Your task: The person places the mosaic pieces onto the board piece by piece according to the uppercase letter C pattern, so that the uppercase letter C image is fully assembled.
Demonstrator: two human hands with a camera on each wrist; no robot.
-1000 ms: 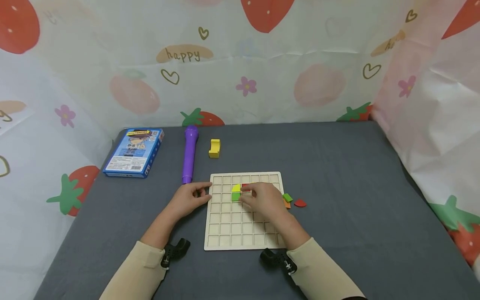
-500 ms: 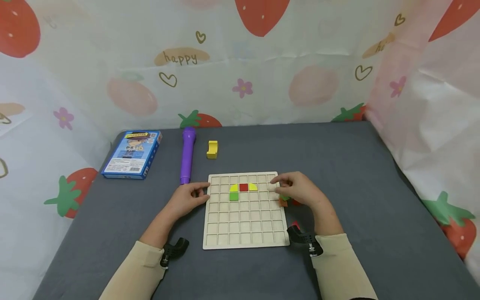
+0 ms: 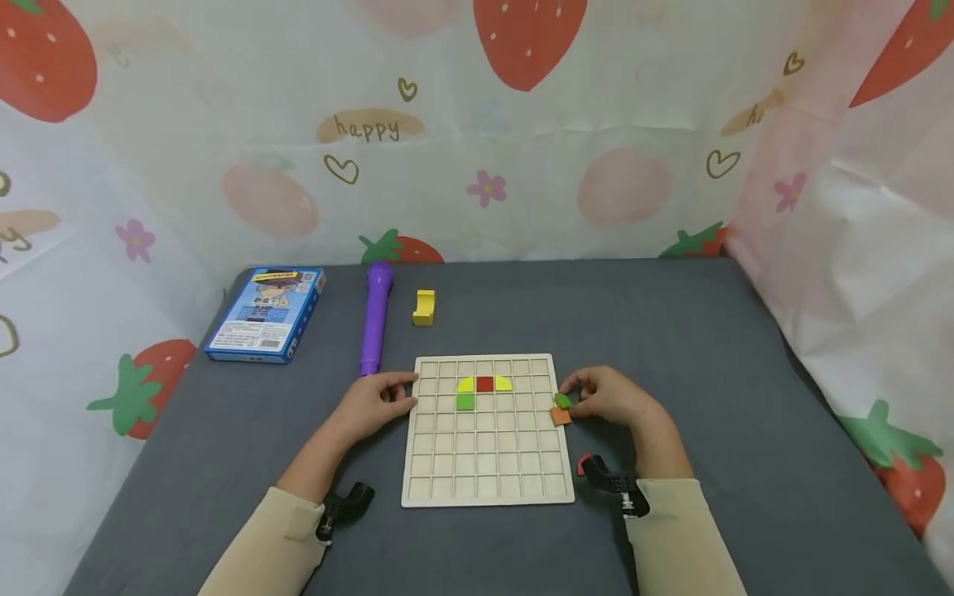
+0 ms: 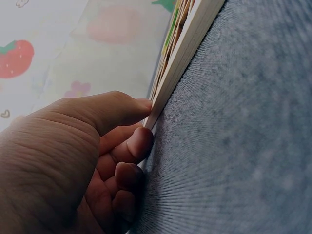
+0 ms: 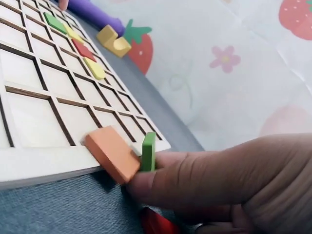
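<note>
My left hand (image 3: 377, 403) touches the left edge of a pale wooden grid board (image 3: 480, 463), thumb and index fingertips against its side. In the left wrist view the other fingers curl beside the board's edge. At the right edge, my right hand (image 3: 613, 395) pinches a small green tile (image 5: 148, 152) between thumb and index finger. That tile stands on edge beside an orange tile (image 5: 112, 152), which leans on the board's rim. In the grid sit a green square (image 3: 465, 401), a red square (image 3: 485, 384) and two yellow rounded tiles, one either side of the red.
A red tile (image 5: 158, 223) lies below my right hand, partly hidden by the wrist camera in the head view. Behind the board are a purple microphone-shaped stick (image 3: 376, 319), a yellow notched block (image 3: 424, 308) and a blue box (image 3: 266, 314). A printed curtain encloses the grey table.
My right hand has moved from the grid's filled cells to the right edge, and now pinches the green tile. The red square and right yellow tile have come into view. My left hand stays put.
</note>
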